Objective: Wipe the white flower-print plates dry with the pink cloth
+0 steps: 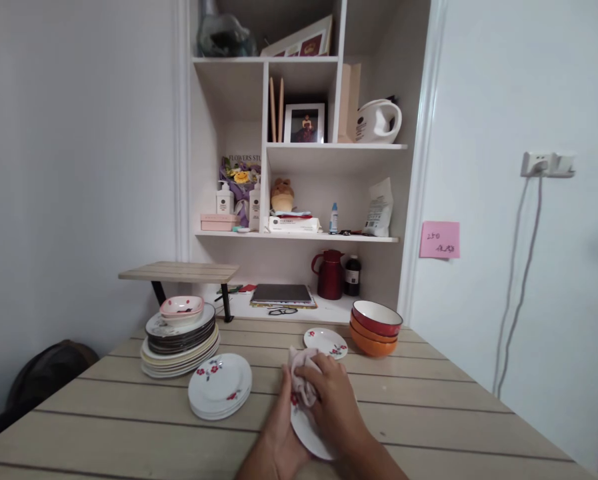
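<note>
A small white plate [309, 430] with red flowers is tilted up off the table at the front. Along its left edge my left hand [279, 417] is wrapped, gripping it. My right hand [333, 399] presses a crumpled pale pink cloth [301, 373] onto the upper part of the plate, its fingers bent over the cloth. Just beyond the hands a matching flowered plate [323, 339] lies flat. To the left sits a short stack of the same flowered plates [229, 377].
Behind that stack stands a taller pile of plates [179, 363], topped by small bowls [181, 307]. Stacked red and orange bowls [376, 327] are at the back right. A low wooden riser [179, 271], a laptop [281, 293] and a red jug [331, 275] stand at the back.
</note>
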`<action>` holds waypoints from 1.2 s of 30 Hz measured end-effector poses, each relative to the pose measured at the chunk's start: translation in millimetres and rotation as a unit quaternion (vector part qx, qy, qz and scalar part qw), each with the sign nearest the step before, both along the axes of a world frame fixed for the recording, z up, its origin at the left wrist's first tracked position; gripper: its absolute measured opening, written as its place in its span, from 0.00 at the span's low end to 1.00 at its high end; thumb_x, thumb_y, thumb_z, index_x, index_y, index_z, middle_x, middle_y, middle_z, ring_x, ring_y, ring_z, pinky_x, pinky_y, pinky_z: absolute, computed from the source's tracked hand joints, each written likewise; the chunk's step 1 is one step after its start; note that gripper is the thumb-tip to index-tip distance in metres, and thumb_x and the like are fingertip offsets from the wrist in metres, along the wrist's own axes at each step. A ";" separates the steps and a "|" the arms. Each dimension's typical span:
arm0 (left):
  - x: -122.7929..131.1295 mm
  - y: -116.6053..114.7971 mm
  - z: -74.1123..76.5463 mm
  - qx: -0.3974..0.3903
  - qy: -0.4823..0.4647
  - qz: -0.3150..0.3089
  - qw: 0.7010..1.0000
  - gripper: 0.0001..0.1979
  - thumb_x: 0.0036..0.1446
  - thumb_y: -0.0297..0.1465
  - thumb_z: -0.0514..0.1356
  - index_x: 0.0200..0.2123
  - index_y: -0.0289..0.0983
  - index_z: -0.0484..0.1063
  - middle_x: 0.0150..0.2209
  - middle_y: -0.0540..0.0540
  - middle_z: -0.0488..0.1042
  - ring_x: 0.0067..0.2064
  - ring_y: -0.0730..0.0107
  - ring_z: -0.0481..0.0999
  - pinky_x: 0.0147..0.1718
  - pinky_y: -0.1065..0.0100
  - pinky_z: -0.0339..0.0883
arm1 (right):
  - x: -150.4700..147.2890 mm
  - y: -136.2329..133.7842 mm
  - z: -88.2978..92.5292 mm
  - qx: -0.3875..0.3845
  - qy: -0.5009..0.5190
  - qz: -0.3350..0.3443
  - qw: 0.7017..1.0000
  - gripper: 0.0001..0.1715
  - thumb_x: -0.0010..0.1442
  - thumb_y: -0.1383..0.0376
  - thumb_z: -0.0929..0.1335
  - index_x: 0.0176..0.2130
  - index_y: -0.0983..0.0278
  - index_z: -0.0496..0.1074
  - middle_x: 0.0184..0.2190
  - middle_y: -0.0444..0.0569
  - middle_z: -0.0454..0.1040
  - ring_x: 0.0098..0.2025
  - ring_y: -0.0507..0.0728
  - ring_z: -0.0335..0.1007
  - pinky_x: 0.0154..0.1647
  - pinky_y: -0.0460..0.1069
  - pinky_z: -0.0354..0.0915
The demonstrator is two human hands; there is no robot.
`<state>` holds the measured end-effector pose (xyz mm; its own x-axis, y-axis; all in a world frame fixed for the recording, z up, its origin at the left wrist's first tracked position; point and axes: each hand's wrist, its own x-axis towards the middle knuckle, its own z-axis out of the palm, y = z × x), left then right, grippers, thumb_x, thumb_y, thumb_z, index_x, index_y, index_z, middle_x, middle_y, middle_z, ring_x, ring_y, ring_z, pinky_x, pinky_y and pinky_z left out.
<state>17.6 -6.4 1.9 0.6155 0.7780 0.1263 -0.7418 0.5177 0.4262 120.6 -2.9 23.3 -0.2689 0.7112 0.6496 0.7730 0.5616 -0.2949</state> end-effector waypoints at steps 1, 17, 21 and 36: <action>2.4 1.0 -2.1 -0.002 0.008 -0.010 1.000 0.33 0.56 0.55 0.52 0.51 0.35 0.74 0.46 0.37 0.79 0.52 0.50 0.74 0.53 0.53 0.62 | 3.7 2.1 1.7 0.003 0.003 -0.012 1.000 0.26 0.51 0.75 0.65 0.45 0.54 0.76 0.46 0.51 0.71 0.48 0.62 0.62 0.47 0.55 0.56; -27.0 6.0 13.9 -0.052 -0.003 0.150 0.987 0.24 0.59 0.45 0.57 0.42 0.29 0.78 0.42 0.34 0.80 0.48 0.52 0.77 0.52 0.56 0.64 | -17.6 -7.7 -8.5 0.053 -0.018 0.094 0.994 0.17 0.54 0.70 0.67 0.43 0.55 0.76 0.42 0.51 0.71 0.44 0.61 0.63 0.44 0.54 0.56; -9.6 3.2 4.8 -0.037 -0.008 0.045 0.998 0.28 0.58 0.50 0.55 0.47 0.32 0.76 0.45 0.36 0.79 0.49 0.50 0.76 0.52 0.54 0.63 | -12.6 -8.0 -6.1 0.026 -0.005 0.088 0.996 0.16 0.54 0.71 0.67 0.41 0.55 0.77 0.41 0.50 0.71 0.44 0.61 0.63 0.45 0.55 0.56; -5.3 0.3 8.3 0.009 0.001 0.029 1.000 0.25 0.60 0.46 0.54 0.52 0.36 0.74 0.44 0.37 0.80 0.50 0.51 0.76 0.54 0.53 0.59 | 21.1 14.7 2.7 0.022 0.035 -0.040 0.998 0.28 0.51 0.77 0.63 0.45 0.54 0.77 0.46 0.52 0.72 0.48 0.63 0.63 0.47 0.55 0.56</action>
<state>12.3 -6.1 10.1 0.5693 0.8103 0.1390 -0.7694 0.4655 0.4374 141.8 11.8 26.1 -0.1650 0.6996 0.6952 0.7949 0.5116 -0.3261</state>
